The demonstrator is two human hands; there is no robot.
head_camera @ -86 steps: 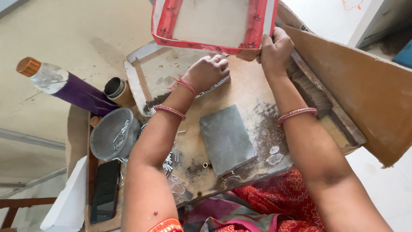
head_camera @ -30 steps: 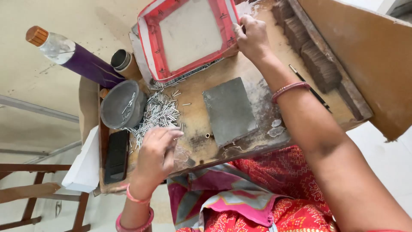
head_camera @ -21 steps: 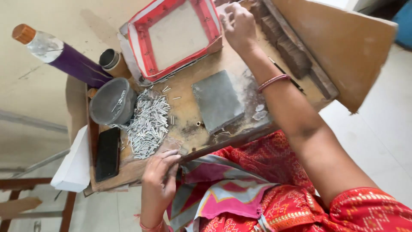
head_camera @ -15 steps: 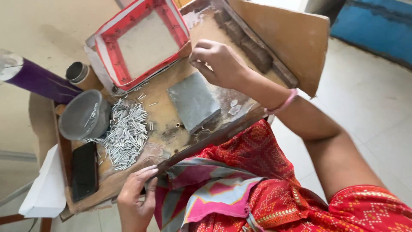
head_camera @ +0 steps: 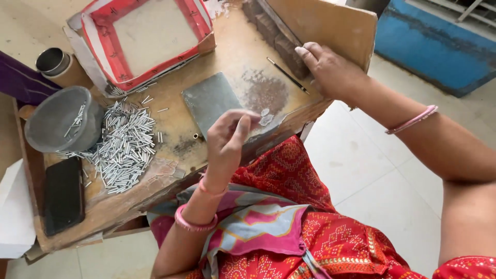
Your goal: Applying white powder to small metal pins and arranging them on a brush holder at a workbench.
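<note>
Wooden work tray (head_camera: 232, 51), set across the lap, dusty and stained.
Left hand (head_camera: 230, 137): raised just above the near edge of the tray, fingers (head_camera: 242, 124) curled and pressed together at the tips, seemingly pinching something too small to make out; grey dust on the fingertips.
Right hand (head_camera: 330, 70): resting against the raised wooden side board (head_camera: 330, 23), fingers close together, slightly bent, holding nothing visible.
Grey slate slab (head_camera: 209, 98): flat, mid-tray, just beside the left hand.
Thin dark stick (head_camera: 287, 75): lying loose near the right hand.
Small metal tubes (head_camera: 124, 147): heaped between slab and grey plastic bowl (head_camera: 59, 119).
Handling note: best kept low over the slab, pinch light, tray steadied by the right hand.
</note>
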